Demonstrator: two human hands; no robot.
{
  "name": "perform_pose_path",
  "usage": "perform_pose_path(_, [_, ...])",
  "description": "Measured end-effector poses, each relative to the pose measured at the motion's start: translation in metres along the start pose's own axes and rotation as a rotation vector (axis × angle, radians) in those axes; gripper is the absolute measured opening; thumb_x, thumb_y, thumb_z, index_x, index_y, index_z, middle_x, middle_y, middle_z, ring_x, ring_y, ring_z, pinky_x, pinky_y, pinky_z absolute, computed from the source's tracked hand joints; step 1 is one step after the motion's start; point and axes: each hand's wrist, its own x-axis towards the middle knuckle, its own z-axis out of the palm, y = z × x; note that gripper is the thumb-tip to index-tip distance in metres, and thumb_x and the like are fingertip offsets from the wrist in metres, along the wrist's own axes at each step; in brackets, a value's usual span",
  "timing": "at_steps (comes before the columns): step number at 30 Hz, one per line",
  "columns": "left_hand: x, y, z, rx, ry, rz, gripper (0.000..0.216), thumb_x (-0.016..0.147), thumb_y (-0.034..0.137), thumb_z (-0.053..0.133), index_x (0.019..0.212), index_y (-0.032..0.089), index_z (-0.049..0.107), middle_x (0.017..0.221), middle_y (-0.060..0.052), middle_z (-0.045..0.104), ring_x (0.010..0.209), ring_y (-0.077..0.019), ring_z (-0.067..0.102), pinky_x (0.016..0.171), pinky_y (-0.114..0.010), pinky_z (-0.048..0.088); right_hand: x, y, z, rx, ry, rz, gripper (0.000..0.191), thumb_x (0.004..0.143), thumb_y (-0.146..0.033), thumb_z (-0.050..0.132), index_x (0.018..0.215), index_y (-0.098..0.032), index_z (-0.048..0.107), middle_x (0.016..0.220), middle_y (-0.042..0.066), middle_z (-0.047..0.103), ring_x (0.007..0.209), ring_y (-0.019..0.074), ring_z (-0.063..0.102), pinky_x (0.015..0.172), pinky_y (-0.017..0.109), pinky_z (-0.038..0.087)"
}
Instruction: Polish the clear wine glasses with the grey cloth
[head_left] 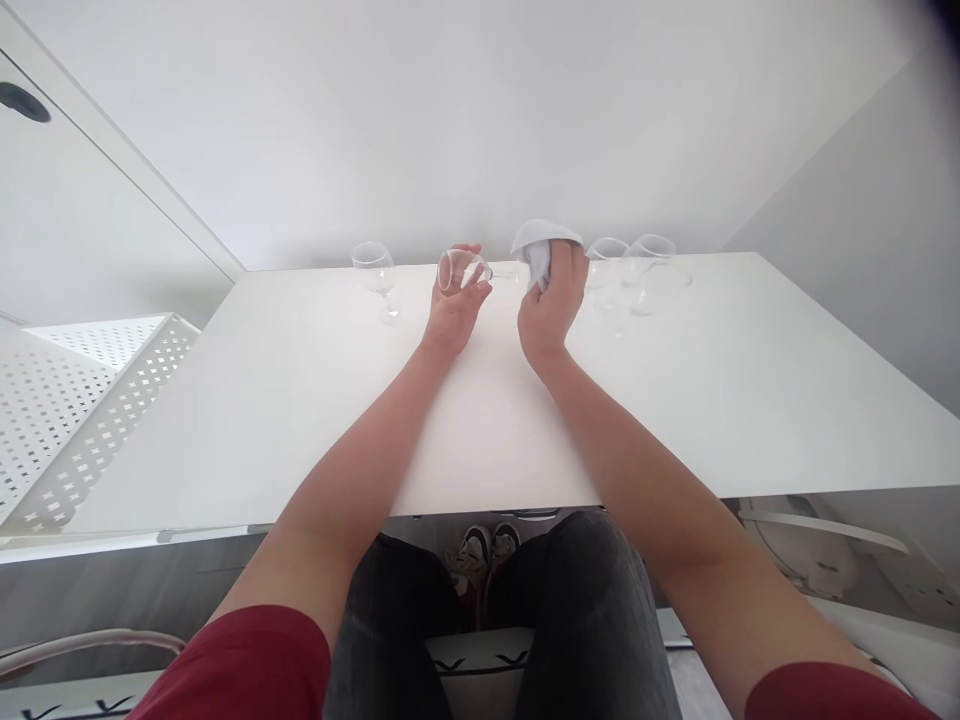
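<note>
My left hand [457,307] is closed around the bowl of a clear wine glass [454,270]. The glass lies tilted on its side in the air, its stem pointing right. My right hand [556,300] grips a white cloth [537,243] at the foot end of that glass; whether the cloth touches the foot is hard to see. To the left, a second wine glass [373,265] stands upright on the table. Right of my right hand are more wine glasses [651,262], standing close together and partly overlapping in view.
The white table [480,430] has its far edge along a white wall [450,120]. A white perforated metal piece [97,390] is at the left. Below the front edge are my legs [600,610] and shoes [474,548].
</note>
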Motion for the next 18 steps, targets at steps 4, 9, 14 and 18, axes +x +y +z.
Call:
perform_pose_path(4, [-0.001, 0.003, 0.001, -0.007, 0.007, -0.031, 0.035, 0.085, 0.033, 0.083, 0.116, 0.031, 0.066, 0.149, -0.006, 0.054, 0.144, -0.0274, 0.055, 0.11, -0.045, 0.054, 0.002, -0.001, 0.003, 0.304, -0.236, 0.158, 0.048, 0.104, -0.034, 0.03, 0.142, -0.024, 0.056, 0.134, 0.015, 0.061, 0.128, 0.0307, 0.058, 0.103, 0.05, 0.052])
perform_pose_path(9, [0.0, -0.001, 0.001, 0.008, 0.005, 0.002, 0.03, 0.089, 0.033, 0.079, 0.116, 0.03, 0.066, 0.15, -0.004, 0.052, 0.143, -0.0246, 0.057, 0.107, -0.042, 0.057, 0.002, -0.005, 0.012, 0.745, -0.448, 0.422, 0.042, 0.098, -0.06, 0.05, 0.114, -0.025, 0.066, 0.103, 0.006, 0.07, 0.104, 0.0222, 0.065, 0.083, 0.032, 0.056])
perform_pose_path(14, [0.004, -0.005, -0.005, 0.008, -0.013, -0.011, 0.031, 0.091, 0.039, 0.078, 0.119, 0.031, 0.066, 0.149, -0.005, 0.056, 0.146, -0.0287, 0.055, 0.103, -0.041, 0.059, -0.004, -0.006, 0.019, 1.026, -0.553, 0.623, 0.034, 0.09, -0.054, 0.066, 0.107, -0.024, 0.064, 0.098, 0.003, 0.072, 0.096, 0.019, 0.067, 0.08, 0.03, 0.056])
perform_pose_path(18, [0.007, -0.008, -0.012, 0.005, -0.054, 0.015, 0.035, 0.087, 0.036, 0.082, 0.119, 0.033, 0.068, 0.154, -0.002, 0.053, 0.143, -0.0264, 0.058, 0.094, -0.032, 0.06, -0.004, -0.007, 0.016, 1.072, -0.676, 0.706, 0.038, 0.087, -0.055, 0.072, 0.107, -0.025, 0.062, 0.087, 0.001, 0.07, 0.078, 0.0167, 0.066, 0.066, 0.028, 0.055])
